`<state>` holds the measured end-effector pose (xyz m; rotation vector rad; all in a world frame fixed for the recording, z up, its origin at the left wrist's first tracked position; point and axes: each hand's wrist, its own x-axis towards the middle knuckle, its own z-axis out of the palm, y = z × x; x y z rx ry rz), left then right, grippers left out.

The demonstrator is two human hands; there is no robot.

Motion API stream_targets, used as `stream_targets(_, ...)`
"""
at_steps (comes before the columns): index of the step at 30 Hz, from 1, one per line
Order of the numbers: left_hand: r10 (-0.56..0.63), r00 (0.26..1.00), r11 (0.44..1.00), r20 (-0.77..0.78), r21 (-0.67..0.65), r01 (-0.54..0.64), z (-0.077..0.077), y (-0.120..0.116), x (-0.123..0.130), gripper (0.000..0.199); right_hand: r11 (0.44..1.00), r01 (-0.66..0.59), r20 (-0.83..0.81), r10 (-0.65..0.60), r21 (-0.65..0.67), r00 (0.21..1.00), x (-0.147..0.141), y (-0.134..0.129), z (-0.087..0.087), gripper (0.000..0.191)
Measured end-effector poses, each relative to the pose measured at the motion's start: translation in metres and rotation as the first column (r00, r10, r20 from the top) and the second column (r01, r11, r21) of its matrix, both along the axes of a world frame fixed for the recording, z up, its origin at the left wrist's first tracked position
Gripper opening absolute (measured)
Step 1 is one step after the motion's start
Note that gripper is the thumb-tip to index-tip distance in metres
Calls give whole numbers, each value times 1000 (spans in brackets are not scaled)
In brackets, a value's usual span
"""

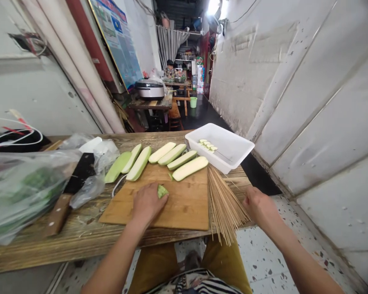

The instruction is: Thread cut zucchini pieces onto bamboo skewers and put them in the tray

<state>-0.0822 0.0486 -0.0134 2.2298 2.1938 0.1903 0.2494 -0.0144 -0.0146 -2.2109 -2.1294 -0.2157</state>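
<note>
My left hand [149, 203] rests on the wooden cutting board [187, 208], its fingers closed round a small stack of cut zucchini slices [162, 191]. My right hand [261, 206] is closed at the table's right edge, beside a fanned bundle of bamboo skewers [225, 204]. One thin skewer appears to run up to its fingers, though most of the grip is hidden. Several long zucchini halves [190, 168] lie along the board's far edge, some with the pale cut face up. Behind the skewers, a white plastic tub [233, 149] holds a few skewered zucchini pieces [208, 145].
A cleaver [70, 192] with a wooden handle lies left of the board, next to plastic bags [24, 192] with greens inside. Farther back are a wooden table with a cooker [149, 89], a green bin [193, 102] and a seated person [170, 70]. A white wall runs along the right.
</note>
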Motion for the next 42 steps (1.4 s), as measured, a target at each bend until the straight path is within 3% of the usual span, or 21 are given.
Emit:
stream_targets(2, 9, 1000, 1000, 17, 7, -9, 1, 2, 3, 44, 998, -43, -54, 46, 47, 998, -11, -14, 4, 7)
stream_targets(4, 16, 999, 1000, 38, 9, -16, 1, 5, 5, 42, 984, -118, -232, 147, 131, 962, -27, -27, 5, 10)
stream_targets(7, -12, 996, 999, 85, 37, 9, 1, 9, 7, 43, 955, -180, -554, 284, 236, 782, -53, -42, 5, 10)
stream_targets(11, -67, 964, 988, 256, 150, 29, -1, 13, 6, 47, 966, -131, -794, 258, 223, 551, -78, -55, 0, 8)
stream_targets(13, -91, 883, 982, 461, 189, 3, 0, 14, 3, 52, 971, -134, -866, 237, 198, 440, -84, -58, -3, 20)
stream_targets(14, -92, 792, 983, 603, 180, -23, 2, 14, 1, 54, 971, -146, -887, 232, 189, 399, -87, -59, -4, 26)
stream_targets(15, -83, 646, 989, 758, 140, -38, 4, 13, -1, 55, 971, -160, -902, 226, 178, 368, -89, -60, -5, 31)
stream_targets(17, 13, 190, 1000, 982, -16, 17, 11, 11, -6, 54, 968, -203, -924, 207, 146, 321, -97, -61, -5, 37)
stream_targets(19, 178, -291, 979, 940, -139, 152, 17, 9, -10, 48, 957, -268, -939, 192, 114, 286, -108, -61, -4, 40)
stream_targets(20, 246, -459, 964, 854, -166, 209, 20, 8, -12, 46, 948, -295, -938, 203, 117, 282, -115, -60, -3, 40)
stream_targets(21, 289, -574, 954, 766, -182, 237, 23, 7, -13, 44, 940, -311, -928, 233, 139, 291, -123, -59, -1, 39)
stream_targets(23, 307, -703, 952, 642, -203, 231, 25, 6, -15, 44, 925, -312, -890, 319, 217, 326, -138, -55, 2, 36)
stream_targets(26, 279, -771, 955, 573, -250, 159, 27, 5, -14, 39, 898, -318, -852, 406, 305, 330, -155, -52, 6, 34)
stream_targets(30, 263, -760, 946, 594, -314, 81, 32, -1, -9, 30, 878, -350, -834, 443, 328, 328, -162, -53, 9, 34)
stream_targets(42, 278, -803, 945, 527, -301, 130, 45, -15, 3, 32, 863, -353, -802, 481, 361, 354, -164, -54, 9, 34)
